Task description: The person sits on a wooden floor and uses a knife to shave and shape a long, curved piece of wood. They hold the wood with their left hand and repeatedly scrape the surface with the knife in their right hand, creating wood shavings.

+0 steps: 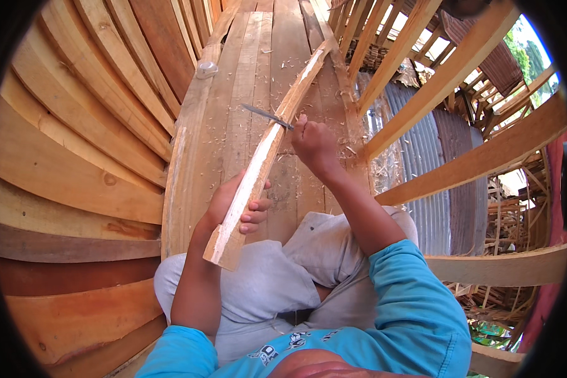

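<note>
A long, slightly curved wooden piece (258, 160) slants from above my lap up to the plank floor ahead, with a pale, freshly cut strip along its upper face. My left hand (256, 211) is wrapped round it near its thick near end, fingers showing on the right side. In my right hand (314, 142) is the handle end of a knife (264, 113), closed in my fist. Its dark blade lies crosswise over the wood, about halfway along, tip pointing left. Whether the edge bites into the wood is too small to tell.
Thin curled shavings (220, 135) are scattered over the plank floor (233, 82). A clear cup-like object (206, 69) stands at the far left. Sloping boards (75, 170) wall the left side. Open wooden ribs (416, 120) rise on the right, with corrugated metal sheets (416, 151) beyond.
</note>
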Motion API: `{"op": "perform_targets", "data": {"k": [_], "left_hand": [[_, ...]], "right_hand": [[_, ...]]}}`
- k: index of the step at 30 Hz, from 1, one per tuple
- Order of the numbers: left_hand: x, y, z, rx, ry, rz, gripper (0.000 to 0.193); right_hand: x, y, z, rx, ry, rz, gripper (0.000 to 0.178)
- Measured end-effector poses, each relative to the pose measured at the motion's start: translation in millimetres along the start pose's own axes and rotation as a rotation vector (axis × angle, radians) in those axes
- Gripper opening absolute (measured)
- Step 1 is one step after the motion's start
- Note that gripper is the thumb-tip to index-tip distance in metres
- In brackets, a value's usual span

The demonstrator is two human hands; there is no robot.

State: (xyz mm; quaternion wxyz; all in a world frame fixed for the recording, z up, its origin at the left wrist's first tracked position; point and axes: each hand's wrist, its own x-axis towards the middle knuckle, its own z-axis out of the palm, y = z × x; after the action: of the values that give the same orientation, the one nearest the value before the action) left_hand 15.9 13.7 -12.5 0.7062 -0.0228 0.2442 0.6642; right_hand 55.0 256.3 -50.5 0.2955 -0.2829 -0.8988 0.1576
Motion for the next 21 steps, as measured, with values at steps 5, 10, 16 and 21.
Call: {"op": "perform_targets", "data": {"k": [5, 10, 16, 21], "left_hand": [[1.9, -3.8, 0.2, -0.009, 0.028, -0.018, 0.051], [-4.3, 0.8, -3.4, 0.094, 0.071, 0.016, 0.054], [-7.9, -7.7, -1.5, 0.079, 0.065, -0.007, 0.055], [-4.4, -13.8, 7.5, 0.048, 0.094, -0.004, 0.054]], "right_hand": [[10.2, 3.2, 0.4, 0.042, 0.059, -0.161, 0.055], [-8.0, 0.6, 1.3, 0.096, -0.021, -0.323, 0.053], [-8.9, 9.1, -2.3, 0.15, -0.062, -0.382, 0.052], [8.7, 12.4, 2.1, 0.009, 0.041, -0.152, 0.051]]}}
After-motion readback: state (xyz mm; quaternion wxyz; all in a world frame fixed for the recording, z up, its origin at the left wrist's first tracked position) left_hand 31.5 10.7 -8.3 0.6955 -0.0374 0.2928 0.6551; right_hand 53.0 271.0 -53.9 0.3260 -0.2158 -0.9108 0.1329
